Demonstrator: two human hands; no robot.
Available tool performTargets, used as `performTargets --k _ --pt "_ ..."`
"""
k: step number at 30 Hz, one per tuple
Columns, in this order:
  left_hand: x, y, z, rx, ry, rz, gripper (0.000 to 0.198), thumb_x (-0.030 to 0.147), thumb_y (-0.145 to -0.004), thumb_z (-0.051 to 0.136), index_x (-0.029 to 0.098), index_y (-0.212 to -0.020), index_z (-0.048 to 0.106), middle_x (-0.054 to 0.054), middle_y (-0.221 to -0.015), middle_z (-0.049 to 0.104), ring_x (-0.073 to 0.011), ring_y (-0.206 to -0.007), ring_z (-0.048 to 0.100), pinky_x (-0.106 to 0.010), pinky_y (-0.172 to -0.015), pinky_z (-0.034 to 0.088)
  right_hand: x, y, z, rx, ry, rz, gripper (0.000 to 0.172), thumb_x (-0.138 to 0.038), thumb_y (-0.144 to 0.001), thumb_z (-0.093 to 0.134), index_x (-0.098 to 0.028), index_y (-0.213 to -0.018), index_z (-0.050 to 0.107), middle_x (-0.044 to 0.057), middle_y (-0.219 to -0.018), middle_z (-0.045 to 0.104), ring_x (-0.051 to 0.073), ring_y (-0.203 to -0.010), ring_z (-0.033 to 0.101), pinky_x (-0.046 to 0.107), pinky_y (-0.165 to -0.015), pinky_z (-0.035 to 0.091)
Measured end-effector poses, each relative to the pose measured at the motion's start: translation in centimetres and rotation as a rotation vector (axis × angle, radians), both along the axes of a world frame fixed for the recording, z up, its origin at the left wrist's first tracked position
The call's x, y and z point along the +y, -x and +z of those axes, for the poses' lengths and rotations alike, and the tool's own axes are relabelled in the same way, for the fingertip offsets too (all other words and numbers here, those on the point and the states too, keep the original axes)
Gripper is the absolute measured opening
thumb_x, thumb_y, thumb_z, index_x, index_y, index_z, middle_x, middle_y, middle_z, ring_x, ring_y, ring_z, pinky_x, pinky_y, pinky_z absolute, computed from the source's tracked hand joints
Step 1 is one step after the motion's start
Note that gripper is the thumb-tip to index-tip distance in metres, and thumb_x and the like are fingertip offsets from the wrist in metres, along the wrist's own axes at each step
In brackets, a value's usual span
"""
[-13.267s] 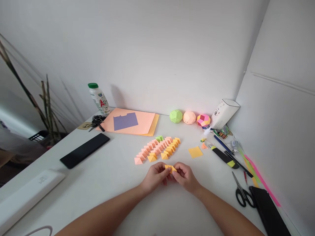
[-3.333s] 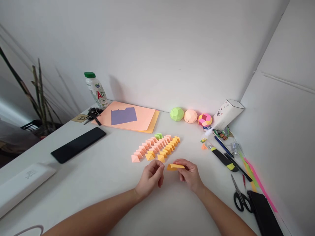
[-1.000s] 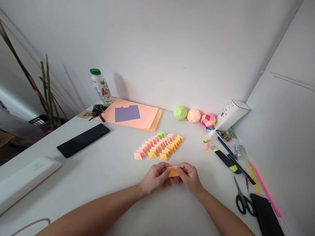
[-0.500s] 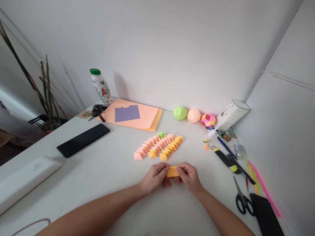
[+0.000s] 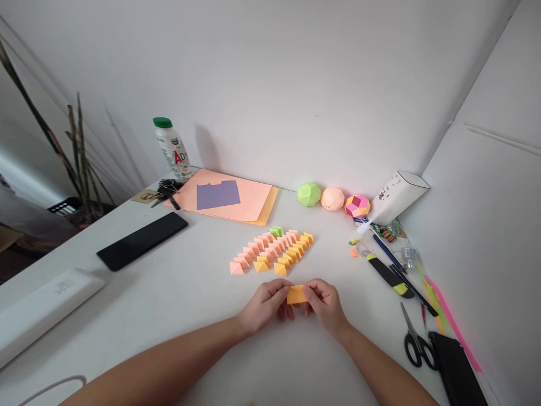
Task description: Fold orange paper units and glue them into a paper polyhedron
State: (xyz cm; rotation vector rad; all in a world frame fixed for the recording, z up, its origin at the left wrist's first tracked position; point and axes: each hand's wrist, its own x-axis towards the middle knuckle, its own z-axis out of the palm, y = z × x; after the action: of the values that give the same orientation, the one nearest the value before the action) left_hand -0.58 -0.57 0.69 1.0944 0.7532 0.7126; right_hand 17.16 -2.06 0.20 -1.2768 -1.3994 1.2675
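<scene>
A small orange piece of paper is pinched at both ends above the white table. Its left end is in my left hand, the thumb on top and the fingers curled below. My right hand grips the right end the same way. Just beyond my hands, rows of small folded paper units stand on the table: pink units, orange units and a few green units. The fingertips under the paper are partly hidden.
Behind are a green paper ball, a pink ball and a multicoloured ball. To the right lie a utility knife and scissors. Leftward are coloured sheets, a black phone-like slab and a bottle.
Almost nothing differs. Both hands keep the orange paper in the same place, and the whole view has shifted very slightly.
</scene>
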Motion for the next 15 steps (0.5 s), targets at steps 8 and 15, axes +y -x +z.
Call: performTargets --k 8,15 --pt "0.06 0.04 0.11 0.002 -0.006 -0.007 0.031 0.044 -0.087 0.041 0.017 -0.086 0.056 -0.003 -0.067 0.065 -0.0163 -0.056 0.060 -0.028 -0.052 0.045 0.07 0.03 0.10 -0.024 -0.010 -0.003 0.025 -0.039 -0.084 0.053 -0.017 -0.072 0.056 -0.002 -0.052 0.057 0.009 -0.042 0.049 0.021 -0.043 0.043" --pt "0.08 -0.17 0.00 0.080 -0.024 -0.031 0.026 0.042 -0.080 0.054 0.017 -0.087 0.054 -0.003 -0.076 0.066 -0.0151 -0.059 0.061 -0.026 -0.052 0.045 -0.04 -0.01 -0.02 -0.046 -0.030 -0.002 0.026 -0.040 -0.084 0.053 -0.018 -0.072 0.056 -0.001 -0.053 0.058 0.011 -0.043 0.050 0.022 -0.043 0.042"
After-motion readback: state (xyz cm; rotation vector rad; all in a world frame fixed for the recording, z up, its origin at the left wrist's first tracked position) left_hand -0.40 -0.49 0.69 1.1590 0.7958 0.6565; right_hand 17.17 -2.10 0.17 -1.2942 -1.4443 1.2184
